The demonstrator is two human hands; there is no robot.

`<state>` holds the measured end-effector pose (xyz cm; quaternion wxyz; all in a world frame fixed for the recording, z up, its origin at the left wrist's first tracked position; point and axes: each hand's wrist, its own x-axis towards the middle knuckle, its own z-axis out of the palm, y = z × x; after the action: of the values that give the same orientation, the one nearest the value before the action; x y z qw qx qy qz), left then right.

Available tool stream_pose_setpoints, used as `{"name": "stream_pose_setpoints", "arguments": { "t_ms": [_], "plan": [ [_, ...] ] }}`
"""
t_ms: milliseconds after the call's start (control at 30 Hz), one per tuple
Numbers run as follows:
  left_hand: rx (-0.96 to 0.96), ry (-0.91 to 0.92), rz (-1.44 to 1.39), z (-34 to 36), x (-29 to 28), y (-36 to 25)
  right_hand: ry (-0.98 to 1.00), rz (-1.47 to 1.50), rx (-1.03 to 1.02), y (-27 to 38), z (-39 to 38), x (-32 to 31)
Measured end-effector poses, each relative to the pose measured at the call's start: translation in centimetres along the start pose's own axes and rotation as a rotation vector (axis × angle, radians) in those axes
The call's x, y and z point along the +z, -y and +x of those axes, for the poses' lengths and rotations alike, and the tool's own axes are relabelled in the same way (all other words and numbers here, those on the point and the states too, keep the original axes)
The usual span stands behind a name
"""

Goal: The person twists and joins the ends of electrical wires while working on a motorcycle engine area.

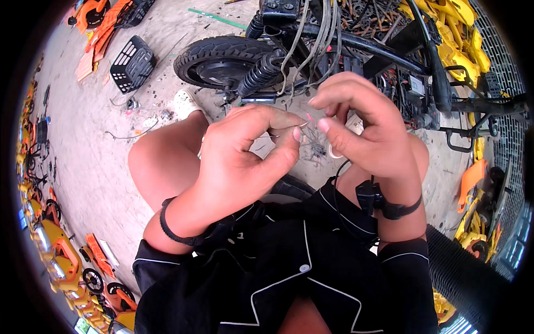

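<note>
A black motorbike frame (361,42) spans the upper right, its knobbly-tyred wheel (222,64) upper centre. Mid-frame, the right hand (374,131) curls loosely, thumb and forefinger parted; beside it, the left hand (236,147) pinches a thin, pinkish wire-like piece (310,118), blurred in detail.

Ahead and left of the grip, a black slatted basket (143,65) lay on the grey concrete floor (94,167), with orange panels (108,29) heaped farther out. A thin green strip (217,18) lay far ahead, slightly left of the grip. Ahead and right were rusty metal scraps (367,16) and, farther right, piled yellow panels (459,39). Well right of the grip was a curved orange panel (471,179); a grey grid-patterned surface (509,72) lay farther out. Far left and behind stood yellow and orange vehicle parts (61,256).
</note>
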<state>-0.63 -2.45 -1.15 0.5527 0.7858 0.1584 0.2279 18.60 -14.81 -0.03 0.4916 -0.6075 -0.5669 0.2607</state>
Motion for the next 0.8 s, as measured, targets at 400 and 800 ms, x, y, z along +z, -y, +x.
{"name": "stream_pose_setpoints", "arguments": {
  "t_ms": [400, 800],
  "plan": [
    [-0.229, 0.159, -0.42, 0.4, -0.1, 0.3, -0.025, -0.388, -0.247, -1.4, 0.5, -0.1],
    [-0.229, 0.183, -0.399, 0.4, 0.3, 0.2, -0.098, -0.529, -0.318, -0.8, 0.4, 0.4]
  ]
}}
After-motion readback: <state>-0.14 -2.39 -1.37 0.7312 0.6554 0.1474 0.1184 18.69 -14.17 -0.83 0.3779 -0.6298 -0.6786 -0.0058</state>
